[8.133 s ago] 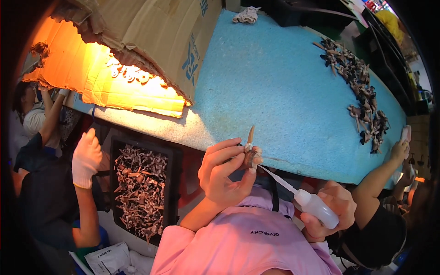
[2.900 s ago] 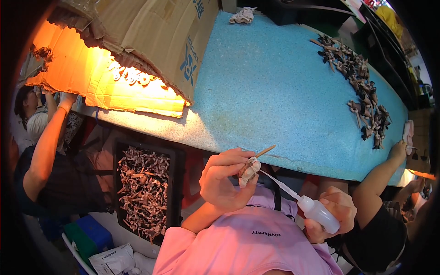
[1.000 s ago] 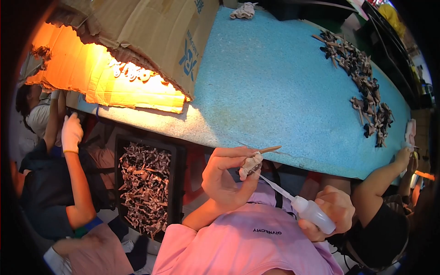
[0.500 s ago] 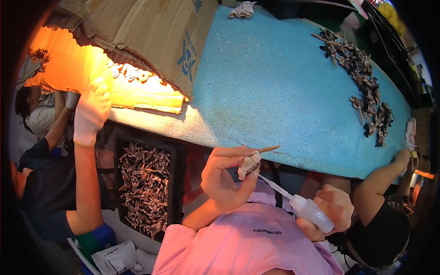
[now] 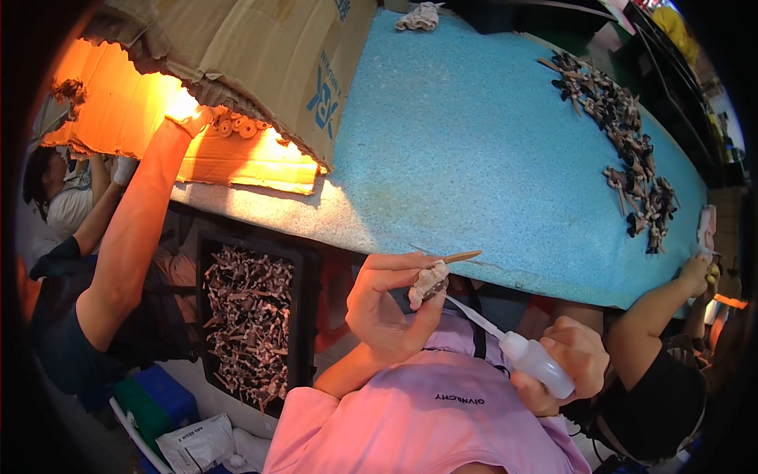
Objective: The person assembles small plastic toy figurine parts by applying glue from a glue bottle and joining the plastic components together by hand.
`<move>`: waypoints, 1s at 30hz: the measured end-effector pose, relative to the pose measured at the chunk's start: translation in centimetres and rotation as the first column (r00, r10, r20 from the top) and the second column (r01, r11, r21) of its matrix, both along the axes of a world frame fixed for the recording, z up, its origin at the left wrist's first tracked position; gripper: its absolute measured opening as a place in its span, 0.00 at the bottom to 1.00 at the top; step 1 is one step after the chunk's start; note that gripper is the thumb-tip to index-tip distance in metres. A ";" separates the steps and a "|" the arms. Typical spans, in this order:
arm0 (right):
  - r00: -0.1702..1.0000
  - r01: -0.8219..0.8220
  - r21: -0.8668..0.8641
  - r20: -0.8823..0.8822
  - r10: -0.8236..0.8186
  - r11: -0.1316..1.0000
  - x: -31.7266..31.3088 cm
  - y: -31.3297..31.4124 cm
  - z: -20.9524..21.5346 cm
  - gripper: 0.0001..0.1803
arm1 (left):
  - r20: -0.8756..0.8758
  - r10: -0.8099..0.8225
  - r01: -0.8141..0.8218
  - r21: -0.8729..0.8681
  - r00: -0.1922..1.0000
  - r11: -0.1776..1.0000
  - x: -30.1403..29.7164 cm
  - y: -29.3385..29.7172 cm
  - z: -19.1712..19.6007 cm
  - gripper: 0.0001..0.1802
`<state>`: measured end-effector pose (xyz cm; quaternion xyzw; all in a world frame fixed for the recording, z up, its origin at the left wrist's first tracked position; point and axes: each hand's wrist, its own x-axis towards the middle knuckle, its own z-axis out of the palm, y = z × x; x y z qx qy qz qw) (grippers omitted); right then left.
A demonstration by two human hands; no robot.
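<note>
My left hand [image 5: 388,304] pinches a small pale figure on a thin wooden stick [image 5: 433,276], held just in front of the near edge of the blue table [image 5: 474,150]. My right hand [image 5: 570,365] grips a small white squeeze bottle [image 5: 535,359]; its long thin nozzle points up-left and its tip touches the figure. Both hands hover over my pink shirt, below the table edge.
A black tray [image 5: 251,316] full of small dark pieces on sticks sits low at my left. More of those pieces [image 5: 624,142] lie in a row at the table's far right. A cardboard sheet [image 5: 237,47] covers an orange-lit area at upper left, where a person's arm [image 5: 130,237] reaches up. Another person's arm [image 5: 659,308] rests at right.
My hands, the figure and the bottle have barely shifted. The person at left has raised a gloved hand higher, up to the lit cardboard edge.
</note>
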<state>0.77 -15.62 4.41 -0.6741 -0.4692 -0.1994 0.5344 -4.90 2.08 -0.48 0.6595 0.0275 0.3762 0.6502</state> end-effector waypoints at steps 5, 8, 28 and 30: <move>0.999 0.032 -0.033 -0.038 -0.033 0.999 -0.2 -0.4 0.4 0.26 | -0.021 0.006 -0.006 -0.007 1.000 1.000 -0.2 0.0 0.2 0.18; 0.997 0.069 0.065 0.020 -0.070 0.996 -0.3 -0.1 -0.1 0.26 | -0.039 -0.024 0.021 -0.074 0.999 0.997 -0.3 0.1 0.1 0.17; 0.589 0.186 0.345 -0.788 0.177 0.920 4.8 1.5 -1.8 0.18 | -0.128 -0.046 0.015 -0.231 0.991 0.973 -0.7 1.0 0.3 0.14; 0.690 0.193 0.166 -0.724 -0.014 0.967 6.7 1.6 -2.6 0.16 | -0.127 -0.046 0.015 -0.231 0.991 0.973 -0.9 1.3 0.4 0.14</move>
